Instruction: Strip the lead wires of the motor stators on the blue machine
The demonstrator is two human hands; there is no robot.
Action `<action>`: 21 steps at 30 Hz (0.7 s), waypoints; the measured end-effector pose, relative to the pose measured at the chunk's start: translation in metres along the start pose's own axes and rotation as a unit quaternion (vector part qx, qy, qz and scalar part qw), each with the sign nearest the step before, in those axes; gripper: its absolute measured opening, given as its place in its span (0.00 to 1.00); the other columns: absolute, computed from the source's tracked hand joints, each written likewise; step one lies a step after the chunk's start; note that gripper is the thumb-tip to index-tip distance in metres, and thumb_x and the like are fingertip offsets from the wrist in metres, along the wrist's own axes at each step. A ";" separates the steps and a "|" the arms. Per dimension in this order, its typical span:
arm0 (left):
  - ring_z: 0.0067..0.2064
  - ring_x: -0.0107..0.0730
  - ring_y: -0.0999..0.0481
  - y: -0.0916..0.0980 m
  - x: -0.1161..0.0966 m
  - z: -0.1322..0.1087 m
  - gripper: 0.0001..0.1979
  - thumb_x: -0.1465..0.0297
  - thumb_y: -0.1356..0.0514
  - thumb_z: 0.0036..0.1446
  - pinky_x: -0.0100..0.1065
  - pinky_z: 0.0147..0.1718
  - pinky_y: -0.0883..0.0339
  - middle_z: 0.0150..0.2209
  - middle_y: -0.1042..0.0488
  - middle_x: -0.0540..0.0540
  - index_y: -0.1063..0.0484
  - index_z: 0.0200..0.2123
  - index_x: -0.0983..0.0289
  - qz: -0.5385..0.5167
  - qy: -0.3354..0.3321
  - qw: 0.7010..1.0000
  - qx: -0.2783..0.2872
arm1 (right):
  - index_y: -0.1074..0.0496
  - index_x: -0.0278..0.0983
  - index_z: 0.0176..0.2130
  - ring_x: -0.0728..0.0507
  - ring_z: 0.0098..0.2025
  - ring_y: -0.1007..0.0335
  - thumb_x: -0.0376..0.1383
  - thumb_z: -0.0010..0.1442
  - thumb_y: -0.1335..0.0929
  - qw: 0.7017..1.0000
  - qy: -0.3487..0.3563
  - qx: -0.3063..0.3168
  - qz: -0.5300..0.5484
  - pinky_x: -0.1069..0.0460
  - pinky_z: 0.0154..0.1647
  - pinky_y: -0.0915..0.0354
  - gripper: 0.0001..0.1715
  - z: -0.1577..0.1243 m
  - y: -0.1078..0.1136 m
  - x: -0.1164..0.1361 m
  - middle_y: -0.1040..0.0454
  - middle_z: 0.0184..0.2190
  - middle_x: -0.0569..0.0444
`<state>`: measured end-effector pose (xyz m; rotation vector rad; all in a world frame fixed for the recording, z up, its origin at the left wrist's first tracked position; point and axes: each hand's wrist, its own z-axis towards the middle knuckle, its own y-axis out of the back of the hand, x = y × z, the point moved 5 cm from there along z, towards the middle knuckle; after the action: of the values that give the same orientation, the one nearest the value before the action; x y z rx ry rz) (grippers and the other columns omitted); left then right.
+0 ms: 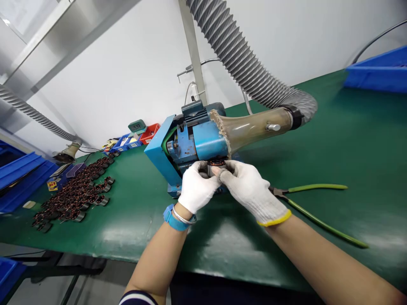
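Both my gloved hands are closed around one motor stator point(218, 162), a ring with dark metal and copper windings. My left hand point(197, 184) grips its left side, and my right hand point(244, 183) holds the right side with the thumb across the front. The stator sits right at the front of a blue belt-driven machine point(211, 140), below its curved cover. Whether it touches the machine's working part is hidden by my fingers. A translucent suction funnel point(254, 127) joins the cover's right side.
Many similar wound stators point(79, 186) lie at the left of the green table point(133, 224). Green-handled pliers point(318, 212) rest right of my right hand. A grey hose point(248, 55) arches overhead. Blue bins point(378, 72) and a red bin point(150, 134) stand farther back.
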<state>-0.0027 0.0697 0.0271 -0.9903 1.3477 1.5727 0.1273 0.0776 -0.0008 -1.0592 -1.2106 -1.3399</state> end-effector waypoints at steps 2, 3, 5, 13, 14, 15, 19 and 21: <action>0.38 0.39 0.21 0.002 0.005 -0.010 0.18 0.73 0.31 0.45 0.39 0.39 0.25 0.38 0.20 0.56 0.28 0.41 0.64 0.015 -0.049 0.999 0.009 | 0.25 0.33 0.45 0.39 0.42 0.23 0.50 0.53 0.30 1.000 -0.004 0.014 -0.001 0.46 0.45 0.27 0.27 -0.009 0.001 -0.003 0.20 0.40 0.45; 0.39 0.39 0.21 0.002 0.008 -0.016 0.19 0.73 0.32 0.45 0.40 0.41 0.25 0.39 0.21 0.56 0.29 0.42 0.63 0.023 -0.079 0.996 0.016 | 0.25 0.34 0.46 0.38 0.43 0.23 0.50 0.52 0.30 1.000 0.002 0.020 -0.010 0.45 0.45 0.26 0.28 -0.015 0.002 -0.003 0.20 0.41 0.45; 0.41 0.38 0.22 0.004 0.018 -0.027 0.21 0.73 0.32 0.45 0.41 0.43 0.25 0.41 0.24 0.57 0.31 0.44 0.63 0.019 -0.129 0.991 0.032 | 0.24 0.35 0.45 0.38 0.43 0.23 0.49 0.48 0.28 0.997 0.035 0.043 -0.048 0.44 0.47 0.26 0.29 -0.024 0.004 -0.003 0.21 0.42 0.46; 0.51 0.44 0.25 0.011 0.037 -0.038 0.25 0.71 0.30 0.43 0.45 0.50 0.28 0.50 0.29 0.61 0.35 0.45 0.62 0.020 -0.172 0.984 0.029 | 0.26 0.40 0.56 0.38 0.39 0.22 0.40 0.48 0.29 0.983 -0.016 0.148 -0.109 0.45 0.39 0.25 0.35 -0.032 0.009 -0.013 0.20 0.42 0.49; 0.52 0.44 0.25 0.011 0.037 -0.037 0.26 0.71 0.30 0.44 0.46 0.51 0.28 0.51 0.29 0.61 0.36 0.46 0.62 0.023 -0.152 0.988 0.026 | 0.26 0.39 0.55 0.40 0.36 0.22 0.40 0.48 0.29 0.986 -0.036 0.151 -0.063 0.47 0.35 0.25 0.33 -0.031 0.012 -0.011 0.20 0.38 0.49; 0.51 0.44 0.24 0.012 0.037 -0.037 0.27 0.71 0.30 0.45 0.46 0.51 0.28 0.52 0.29 0.61 0.36 0.47 0.61 0.020 -0.128 0.991 0.021 | 0.26 0.38 0.53 0.42 0.32 0.24 0.41 0.48 0.28 0.989 -0.051 0.141 -0.001 0.49 0.31 0.27 0.32 -0.029 0.016 -0.008 0.21 0.35 0.49; 0.46 0.39 0.21 0.010 0.043 -0.037 0.26 0.73 0.31 0.44 0.42 0.48 0.27 0.46 0.24 0.57 0.36 0.46 0.61 -0.038 -0.030 0.999 0.014 | 0.28 0.39 0.49 0.48 0.24 0.30 0.45 0.45 0.25 0.980 -0.073 0.016 0.183 0.53 0.23 0.32 0.32 -0.020 0.040 0.000 0.27 0.25 0.54; 0.43 0.37 0.21 0.008 0.047 -0.038 0.26 0.73 0.30 0.42 0.40 0.45 0.26 0.42 0.23 0.54 0.36 0.44 0.61 -0.069 -0.001 0.997 0.016 | 0.27 0.39 0.47 0.45 0.27 0.27 0.45 0.42 0.24 0.986 -0.076 0.017 0.146 0.52 0.26 0.30 0.32 -0.020 0.039 -0.003 0.24 0.29 0.52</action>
<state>-0.0246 0.0360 -0.0188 -1.0399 1.2709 1.4451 0.1665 0.0585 -0.0013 -1.2790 -1.1328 -1.0254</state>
